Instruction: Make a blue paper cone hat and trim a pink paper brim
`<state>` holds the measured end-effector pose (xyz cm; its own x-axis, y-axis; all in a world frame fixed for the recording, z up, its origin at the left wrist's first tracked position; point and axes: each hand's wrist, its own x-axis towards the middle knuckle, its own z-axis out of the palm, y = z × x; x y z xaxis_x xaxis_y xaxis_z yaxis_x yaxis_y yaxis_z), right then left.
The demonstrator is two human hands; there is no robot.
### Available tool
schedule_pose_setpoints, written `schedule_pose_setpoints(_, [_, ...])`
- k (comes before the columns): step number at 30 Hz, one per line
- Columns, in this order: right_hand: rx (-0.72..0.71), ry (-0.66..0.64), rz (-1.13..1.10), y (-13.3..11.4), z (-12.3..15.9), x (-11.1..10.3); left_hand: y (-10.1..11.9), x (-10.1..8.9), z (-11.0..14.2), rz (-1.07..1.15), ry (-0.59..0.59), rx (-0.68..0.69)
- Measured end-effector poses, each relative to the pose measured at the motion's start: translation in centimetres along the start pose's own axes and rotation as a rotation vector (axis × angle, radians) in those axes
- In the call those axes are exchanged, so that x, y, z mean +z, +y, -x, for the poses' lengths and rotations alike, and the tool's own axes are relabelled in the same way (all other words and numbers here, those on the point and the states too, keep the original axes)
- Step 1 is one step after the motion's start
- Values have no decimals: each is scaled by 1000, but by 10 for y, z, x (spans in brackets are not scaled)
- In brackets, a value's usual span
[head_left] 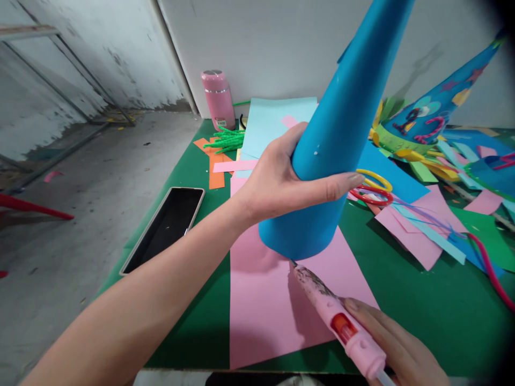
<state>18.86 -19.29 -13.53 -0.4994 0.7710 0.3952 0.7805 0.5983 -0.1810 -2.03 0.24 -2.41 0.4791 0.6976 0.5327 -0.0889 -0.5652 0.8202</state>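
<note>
My left hand [285, 179] is wrapped round a tall blue paper cone [341, 118], gripping it above its wide base. The cone leans to the right, over a pink paper sheet [257, 300]. In my right hand [390, 332] is a pink glue gun [322, 295] with a dark-stained front end and an orange part in its side window. Its nozzle points up and left, at the lower rim of the cone, and appears to touch it. Part of my right hand's fingers is hidden behind the glue gun.
On the green table [193, 316] lie a phone [164, 230], green pipe cleaners [225, 140] and orange strips [216, 171]. A pink bottle [218, 99] stands at the back. Scissors [374, 195] lie right of the cone, near paper scraps [418, 230] and a decorated blue cone hat [434, 115].
</note>
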Motion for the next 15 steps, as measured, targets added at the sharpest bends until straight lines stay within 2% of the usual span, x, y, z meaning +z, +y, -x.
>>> schedule_pose_setpoints(10, [-3,16,23,-2,-4,-2,-1,0,0,10,3,11])
schedule_pose_setpoints(15, [-21,-19,41,-1,-4,-1,0,0,0,17,0,2])
